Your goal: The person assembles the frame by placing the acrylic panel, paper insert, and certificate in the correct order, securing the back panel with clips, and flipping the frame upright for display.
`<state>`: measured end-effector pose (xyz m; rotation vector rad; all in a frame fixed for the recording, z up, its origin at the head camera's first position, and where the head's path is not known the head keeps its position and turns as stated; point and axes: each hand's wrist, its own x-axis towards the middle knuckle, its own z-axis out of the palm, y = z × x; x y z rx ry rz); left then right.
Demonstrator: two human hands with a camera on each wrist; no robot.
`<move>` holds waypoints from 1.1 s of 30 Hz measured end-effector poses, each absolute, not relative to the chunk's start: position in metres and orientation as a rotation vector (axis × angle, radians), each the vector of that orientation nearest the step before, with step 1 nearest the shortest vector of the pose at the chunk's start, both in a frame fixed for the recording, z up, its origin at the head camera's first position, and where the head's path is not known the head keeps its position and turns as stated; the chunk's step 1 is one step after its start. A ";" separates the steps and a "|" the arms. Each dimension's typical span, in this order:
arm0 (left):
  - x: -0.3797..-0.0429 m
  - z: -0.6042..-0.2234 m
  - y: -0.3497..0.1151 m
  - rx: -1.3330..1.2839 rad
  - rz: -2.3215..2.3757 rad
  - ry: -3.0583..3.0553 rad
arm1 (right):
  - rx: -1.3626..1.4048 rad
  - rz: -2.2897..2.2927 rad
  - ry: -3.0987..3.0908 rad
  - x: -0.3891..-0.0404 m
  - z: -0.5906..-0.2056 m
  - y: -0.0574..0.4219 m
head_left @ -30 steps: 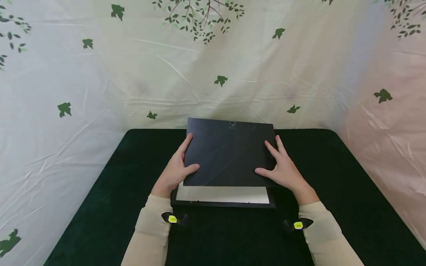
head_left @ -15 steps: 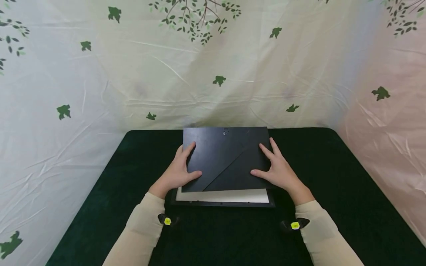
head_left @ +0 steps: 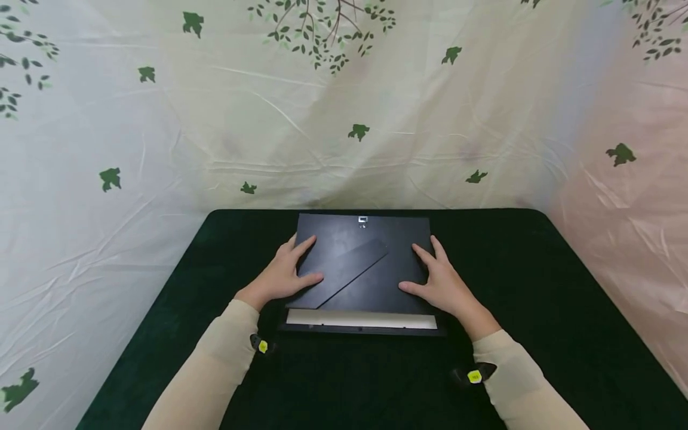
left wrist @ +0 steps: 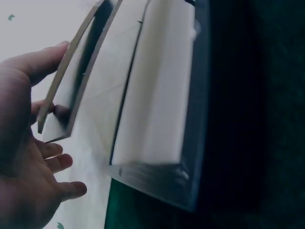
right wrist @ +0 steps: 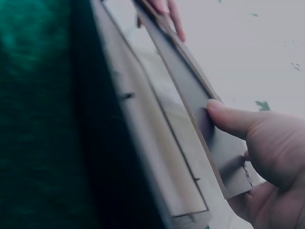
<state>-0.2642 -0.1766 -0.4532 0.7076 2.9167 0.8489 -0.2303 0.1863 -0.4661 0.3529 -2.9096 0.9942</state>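
A black picture-frame backing board is held over a dark picture frame lying on the table. On the board are a slanting easel leg and a small metal hanger at the far edge. My left hand grips the board's left edge, my right hand its right edge. Both wrist views show a gap between the board and the frame. A white inner strip of the frame shows at the near side; the board hides the rest.
Dark green cloth covers the table. Pale fabric with printed leaves hangs right behind the table's far edge and along both sides. A small dark device with a yellow tag sits at each wrist.
Both hands have brought the board down and nearer over the frame. The board's tilt has shifted, and less of the frame's white inner area shows along the near side.
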 end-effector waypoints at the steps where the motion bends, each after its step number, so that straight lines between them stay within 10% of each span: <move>1: -0.264 -0.455 -0.177 0.703 0.836 2.913 | 0.344 0.994 -2.912 -0.229 -0.467 0.185; 33: -0.257 -0.480 -0.179 0.644 0.812 2.829 | 0.247 0.996 -2.919 -0.217 -0.489 0.175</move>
